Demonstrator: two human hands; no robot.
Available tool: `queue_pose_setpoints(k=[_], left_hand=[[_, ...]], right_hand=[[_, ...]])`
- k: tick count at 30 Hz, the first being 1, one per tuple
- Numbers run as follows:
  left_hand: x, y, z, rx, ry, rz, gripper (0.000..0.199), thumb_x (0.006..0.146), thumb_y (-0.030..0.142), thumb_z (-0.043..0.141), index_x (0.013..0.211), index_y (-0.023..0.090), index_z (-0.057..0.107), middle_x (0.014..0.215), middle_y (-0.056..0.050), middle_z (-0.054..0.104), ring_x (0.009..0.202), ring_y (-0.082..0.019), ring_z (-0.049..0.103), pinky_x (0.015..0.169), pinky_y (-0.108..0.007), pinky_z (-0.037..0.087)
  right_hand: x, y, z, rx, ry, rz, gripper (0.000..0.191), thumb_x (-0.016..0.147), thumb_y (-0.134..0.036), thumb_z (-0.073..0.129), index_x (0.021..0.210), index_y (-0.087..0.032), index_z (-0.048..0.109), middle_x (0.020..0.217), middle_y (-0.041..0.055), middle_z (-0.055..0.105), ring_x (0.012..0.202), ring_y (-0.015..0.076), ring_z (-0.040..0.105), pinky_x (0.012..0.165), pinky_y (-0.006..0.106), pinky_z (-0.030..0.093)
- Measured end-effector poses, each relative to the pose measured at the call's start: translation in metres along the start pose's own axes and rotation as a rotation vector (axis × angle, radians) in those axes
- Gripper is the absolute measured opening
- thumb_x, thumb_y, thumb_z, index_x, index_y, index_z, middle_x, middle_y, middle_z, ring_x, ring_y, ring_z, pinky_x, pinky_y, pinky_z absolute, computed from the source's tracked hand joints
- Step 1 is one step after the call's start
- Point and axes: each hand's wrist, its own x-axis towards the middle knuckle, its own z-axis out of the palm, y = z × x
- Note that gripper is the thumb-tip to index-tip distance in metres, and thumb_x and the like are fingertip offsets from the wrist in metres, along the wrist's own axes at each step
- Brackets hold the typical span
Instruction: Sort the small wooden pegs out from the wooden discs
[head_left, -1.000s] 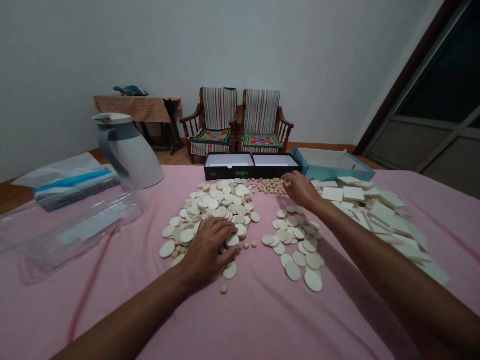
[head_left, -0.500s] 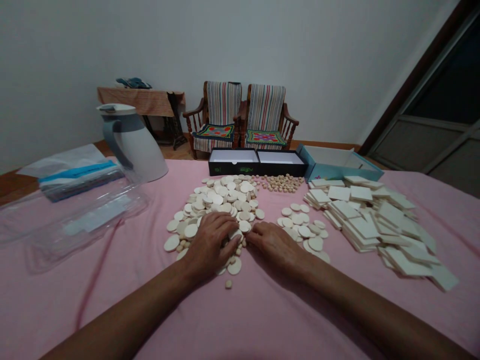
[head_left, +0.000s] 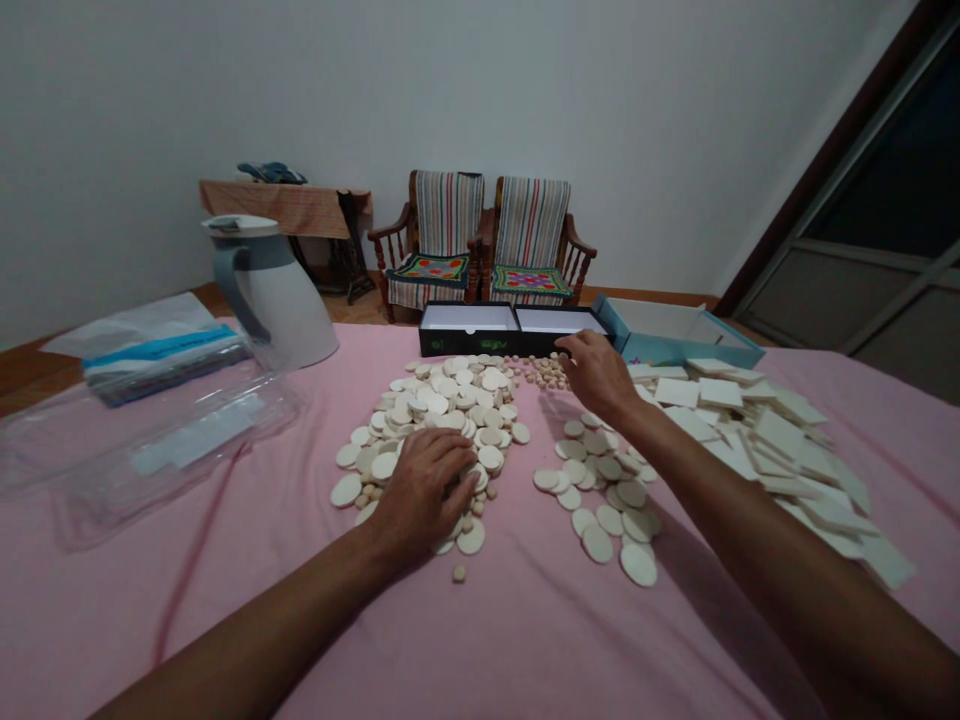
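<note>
My left hand rests on the near side of a heap of pale wooden discs, fingers bent and a little apart, with small wooden cubes showing near its thumb. Above the pile of small wooden pieces at the back, my right hand hangs with its fingers bent; what is between the fingertips, if anything, is too small to make out. A smaller spread of discs lies below my right forearm. One lone cube sits on the pink cloth near me.
A black box with two white compartments and a blue box stand at the back. Square wooden tiles are heaped at right. A jug, clear plastic packaging and a blue-white pack are at left.
My right hand has moved from beside the disc heap back and right to the small pieces. More discs of the smaller spread now show. My left hand has stayed nearly in place.
</note>
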Motion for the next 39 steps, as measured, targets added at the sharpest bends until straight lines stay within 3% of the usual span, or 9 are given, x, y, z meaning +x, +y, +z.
queue_pose_setpoints(k=[2,5,8,16,22,26,29,35,39], left_hand=[[0.0,0.0,0.0,-0.006,-0.006,-0.002,0.012,0.087,0.019,0.057,0.096,0.018,0.066,0.104,-0.008,0.068,0.103,-0.024,0.059,0.093,-0.045,0.043],[0.0,0.0,0.0,-0.014,-0.011,-0.005,0.013,0.088,0.018,0.057,0.096,0.019,0.066,0.104,-0.008,0.068,0.104,-0.024,0.058,0.094,-0.044,0.042],[0.0,0.001,0.001,-0.009,-0.005,-0.01,0.012,0.088,0.019,0.057,0.095,0.019,0.066,0.104,-0.008,0.068,0.103,-0.024,0.058,0.094,-0.045,0.041],[0.0,0.001,0.0,0.003,-0.003,-0.007,0.012,0.088,0.02,0.057,0.095,0.019,0.066,0.104,-0.008,0.068,0.103,-0.024,0.058,0.094,-0.046,0.041],[0.0,0.001,-0.001,-0.007,-0.003,-0.008,0.013,0.088,0.021,0.056,0.095,0.019,0.066,0.103,-0.008,0.068,0.102,-0.024,0.058,0.094,-0.047,0.041],[-0.001,0.0,0.0,-0.015,0.003,-0.007,0.012,0.087,0.02,0.058,0.095,0.019,0.067,0.103,-0.008,0.068,0.102,-0.024,0.058,0.094,-0.046,0.04],[-0.001,0.0,0.0,-0.009,0.001,-0.005,0.012,0.086,0.019,0.058,0.095,0.018,0.066,0.103,-0.007,0.068,0.102,-0.023,0.058,0.094,-0.045,0.04],[0.0,0.001,-0.001,-0.007,-0.004,-0.009,0.013,0.087,0.019,0.057,0.094,0.019,0.067,0.102,-0.008,0.069,0.101,-0.024,0.059,0.092,-0.046,0.042],[0.0,0.0,0.0,-0.01,-0.001,-0.009,0.012,0.087,0.02,0.057,0.094,0.019,0.066,0.102,-0.008,0.069,0.104,-0.025,0.058,0.094,-0.047,0.041]], right_hand=[[-0.002,-0.002,0.003,0.078,-0.022,-0.011,0.024,0.091,-0.014,0.047,0.104,-0.014,0.067,0.105,0.0136,0.063,0.099,0.0231,0.056,0.083,0.03,0.041],[-0.022,-0.017,0.011,0.206,-0.251,-0.097,0.018,0.087,-0.013,0.051,0.094,-0.015,0.067,0.093,0.0086,0.066,0.085,0.018,0.059,0.076,0.027,0.041],[-0.044,-0.034,0.023,0.26,-0.387,-0.155,0.02,0.083,-0.019,0.06,0.102,-0.014,0.063,0.096,0.0089,0.065,0.084,0.0177,0.059,0.073,0.026,0.041],[-0.058,-0.048,0.047,0.198,-0.364,-0.051,0.023,0.081,-0.02,0.059,0.103,-0.016,0.059,0.099,0.0092,0.062,0.093,0.0198,0.055,0.077,0.027,0.038],[-0.056,-0.027,0.018,0.221,-0.373,-0.081,0.022,0.081,-0.019,0.057,0.102,-0.015,0.062,0.097,0.0087,0.063,0.086,0.0178,0.057,0.075,0.027,0.04],[-0.058,0.006,-0.018,0.13,-0.514,-0.049,0.017,0.077,-0.018,0.061,0.093,-0.018,0.066,0.091,0.0071,0.067,0.08,0.0193,0.06,0.069,0.027,0.041],[-0.06,0.02,-0.03,0.09,-0.548,-0.034,0.019,0.074,-0.02,0.066,0.092,-0.019,0.068,0.093,0.0082,0.069,0.083,0.0213,0.061,0.07,0.028,0.042],[-0.052,-0.021,0.004,0.353,-0.419,-0.16,0.023,0.081,-0.008,0.055,0.1,-0.017,0.065,0.095,0.006,0.067,0.08,0.015,0.061,0.069,0.024,0.042],[-0.049,-0.054,0.032,0.308,-0.358,-0.215,0.02,0.085,-0.009,0.049,0.099,-0.017,0.061,0.099,0.0078,0.061,0.084,0.0152,0.057,0.072,0.025,0.04]])
